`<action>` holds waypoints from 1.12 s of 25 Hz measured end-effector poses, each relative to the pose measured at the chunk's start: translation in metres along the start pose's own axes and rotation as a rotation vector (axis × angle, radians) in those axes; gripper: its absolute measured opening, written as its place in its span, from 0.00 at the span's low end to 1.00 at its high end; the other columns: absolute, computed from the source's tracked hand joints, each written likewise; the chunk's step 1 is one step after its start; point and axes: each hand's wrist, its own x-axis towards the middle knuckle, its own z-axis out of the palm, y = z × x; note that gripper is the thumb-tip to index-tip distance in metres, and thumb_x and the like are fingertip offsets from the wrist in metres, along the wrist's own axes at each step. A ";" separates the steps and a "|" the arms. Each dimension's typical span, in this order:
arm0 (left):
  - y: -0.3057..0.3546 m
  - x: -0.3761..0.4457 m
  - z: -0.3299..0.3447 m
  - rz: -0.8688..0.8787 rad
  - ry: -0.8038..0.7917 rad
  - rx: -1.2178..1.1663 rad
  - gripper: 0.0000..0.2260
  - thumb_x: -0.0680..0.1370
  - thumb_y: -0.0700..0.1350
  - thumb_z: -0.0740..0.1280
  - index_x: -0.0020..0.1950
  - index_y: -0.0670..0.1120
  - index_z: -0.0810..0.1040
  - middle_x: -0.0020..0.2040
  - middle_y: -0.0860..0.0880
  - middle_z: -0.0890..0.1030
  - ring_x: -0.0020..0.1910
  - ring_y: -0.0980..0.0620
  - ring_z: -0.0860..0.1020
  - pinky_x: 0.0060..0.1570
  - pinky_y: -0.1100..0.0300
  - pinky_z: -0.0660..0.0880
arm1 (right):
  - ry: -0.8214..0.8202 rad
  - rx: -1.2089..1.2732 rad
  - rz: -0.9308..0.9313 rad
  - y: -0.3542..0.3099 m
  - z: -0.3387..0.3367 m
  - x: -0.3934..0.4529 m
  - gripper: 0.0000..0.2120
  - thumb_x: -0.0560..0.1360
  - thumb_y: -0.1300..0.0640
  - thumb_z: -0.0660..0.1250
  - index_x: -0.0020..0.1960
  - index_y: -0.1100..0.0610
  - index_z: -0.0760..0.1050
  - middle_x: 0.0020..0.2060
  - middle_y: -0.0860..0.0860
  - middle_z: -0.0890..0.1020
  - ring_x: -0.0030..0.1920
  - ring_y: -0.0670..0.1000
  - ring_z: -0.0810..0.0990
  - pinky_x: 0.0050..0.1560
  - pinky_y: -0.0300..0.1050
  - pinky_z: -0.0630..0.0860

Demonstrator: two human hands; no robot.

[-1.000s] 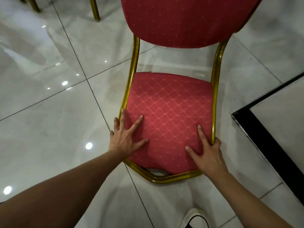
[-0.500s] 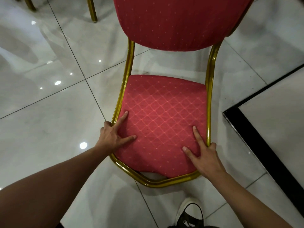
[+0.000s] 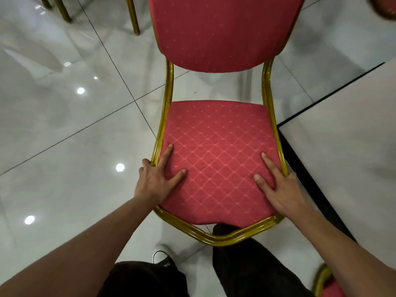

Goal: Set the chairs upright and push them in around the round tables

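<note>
legs/shoe: nearest, 6 o'clock; dark trousers, one shoe on the floor just behind the chair's front rail. Vs 0.5 s ago: legs now fill the lower frame and reach the rail, so the person has stepped in close.
left hand: 8 o'clock of seat. Thumb + forefinger spread flat on the cushion, other fingers curled over the gold frame's left rail. Grip = clenched on the rail, prob. for steering.
right hand: 4 o'clock of seat, mirror of the left. Two fingers flat on fabric, rest hooked over the right rail by the front corner. Grip = grasping the rail. Hands at both front corners: judged to keep the chair from twisting as it moves.
chair: red cushion, gold frame, centre of view, seat level; looks upright on its legs (legs hidden under seat). Backrest at 12 o'clock, facing the person.
Vs earlier: left thumb sits further onto the cushion; hands otherwise on the same corners. Chair lies closer to the dark-edged slab.
slab: 3 o'clock, pale w/ black border, just beside the right rail. Floor inlay or surface: cannot tell.
floor: glossy tile.
far: gold legs of other chairs, 11 o'clock.
step (judged): righting done; push-in remains, no round table in view.
</note>
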 end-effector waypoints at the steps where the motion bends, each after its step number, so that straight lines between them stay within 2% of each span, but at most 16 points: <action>1: 0.008 -0.020 -0.019 -0.027 -0.010 0.025 0.41 0.67 0.81 0.51 0.77 0.73 0.41 0.62 0.40 0.66 0.62 0.35 0.72 0.61 0.38 0.75 | -0.025 -0.030 0.013 -0.012 -0.017 -0.020 0.35 0.67 0.16 0.45 0.72 0.18 0.39 0.69 0.63 0.65 0.63 0.68 0.76 0.63 0.67 0.75; 6: 0.050 -0.107 -0.122 -0.154 -0.037 0.119 0.40 0.68 0.80 0.47 0.78 0.70 0.43 0.66 0.39 0.66 0.65 0.33 0.70 0.63 0.38 0.72 | -0.162 -0.152 0.100 -0.082 -0.114 -0.099 0.36 0.68 0.17 0.43 0.73 0.20 0.38 0.73 0.61 0.64 0.68 0.66 0.73 0.69 0.64 0.71; 11: 0.101 -0.178 -0.222 -0.210 -0.008 0.066 0.31 0.78 0.70 0.55 0.79 0.61 0.61 0.75 0.41 0.59 0.69 0.32 0.69 0.68 0.38 0.71 | -0.330 -0.165 0.184 -0.145 -0.216 -0.140 0.36 0.71 0.19 0.48 0.76 0.23 0.43 0.79 0.58 0.58 0.74 0.66 0.67 0.73 0.65 0.67; 13: 0.119 -0.202 -0.256 -0.175 0.003 0.006 0.27 0.80 0.67 0.56 0.76 0.58 0.67 0.78 0.42 0.59 0.70 0.34 0.70 0.69 0.40 0.70 | -0.397 -0.121 0.192 -0.166 -0.254 -0.142 0.35 0.74 0.23 0.52 0.78 0.27 0.46 0.80 0.56 0.58 0.75 0.66 0.66 0.73 0.65 0.67; 15: 0.139 -0.227 -0.286 -0.114 0.079 -0.017 0.27 0.79 0.67 0.51 0.72 0.58 0.73 0.75 0.44 0.68 0.72 0.39 0.68 0.72 0.41 0.65 | -0.477 -0.075 0.196 -0.189 -0.292 -0.139 0.34 0.78 0.28 0.57 0.80 0.31 0.49 0.81 0.54 0.58 0.77 0.64 0.64 0.73 0.62 0.65; 18: 0.189 -0.270 -0.307 0.209 0.206 -0.028 0.27 0.80 0.70 0.45 0.68 0.61 0.74 0.74 0.55 0.71 0.78 0.50 0.59 0.78 0.44 0.51 | -0.514 -0.072 0.197 -0.218 -0.336 -0.136 0.32 0.80 0.32 0.59 0.81 0.35 0.54 0.81 0.54 0.60 0.75 0.63 0.66 0.70 0.60 0.69; 20: 0.222 -0.283 -0.311 0.415 0.231 -0.011 0.24 0.82 0.68 0.46 0.69 0.61 0.73 0.72 0.56 0.72 0.79 0.54 0.59 0.78 0.47 0.51 | -0.440 0.006 0.192 -0.231 -0.359 -0.137 0.29 0.81 0.35 0.59 0.80 0.39 0.59 0.76 0.55 0.68 0.67 0.62 0.73 0.60 0.57 0.76; 22: 0.246 -0.272 -0.320 0.469 0.330 0.048 0.22 0.83 0.64 0.49 0.68 0.56 0.75 0.69 0.54 0.75 0.75 0.52 0.65 0.75 0.48 0.57 | -0.321 0.117 0.177 -0.243 -0.379 -0.139 0.27 0.83 0.36 0.57 0.77 0.46 0.68 0.65 0.56 0.76 0.56 0.59 0.78 0.49 0.52 0.78; 23: 0.255 -0.262 -0.327 0.443 0.393 0.051 0.22 0.83 0.62 0.51 0.66 0.54 0.76 0.67 0.52 0.76 0.72 0.50 0.69 0.73 0.47 0.60 | -0.237 0.135 0.162 -0.248 -0.387 -0.142 0.28 0.83 0.35 0.55 0.74 0.50 0.72 0.61 0.57 0.79 0.54 0.58 0.79 0.50 0.52 0.79; 25: 0.270 -0.240 -0.343 0.373 0.495 0.012 0.21 0.81 0.61 0.54 0.64 0.51 0.78 0.64 0.51 0.77 0.67 0.48 0.72 0.70 0.46 0.64 | 0.054 0.037 0.067 -0.252 -0.397 -0.150 0.31 0.83 0.33 0.50 0.70 0.54 0.76 0.58 0.58 0.79 0.56 0.59 0.78 0.59 0.57 0.77; 27: 0.281 -0.220 -0.356 0.337 0.561 -0.021 0.22 0.81 0.61 0.55 0.66 0.51 0.77 0.63 0.51 0.77 0.64 0.48 0.72 0.67 0.44 0.65 | 0.387 -0.013 -0.175 -0.260 -0.396 -0.167 0.30 0.83 0.35 0.48 0.70 0.52 0.75 0.63 0.58 0.78 0.62 0.59 0.75 0.64 0.59 0.71; 28: 0.287 -0.210 -0.363 0.337 0.584 -0.030 0.22 0.81 0.61 0.55 0.68 0.52 0.76 0.63 0.51 0.77 0.63 0.47 0.73 0.66 0.43 0.66 | 0.494 0.018 -0.349 -0.268 -0.395 -0.178 0.27 0.84 0.37 0.50 0.71 0.52 0.75 0.65 0.57 0.77 0.64 0.58 0.74 0.65 0.58 0.69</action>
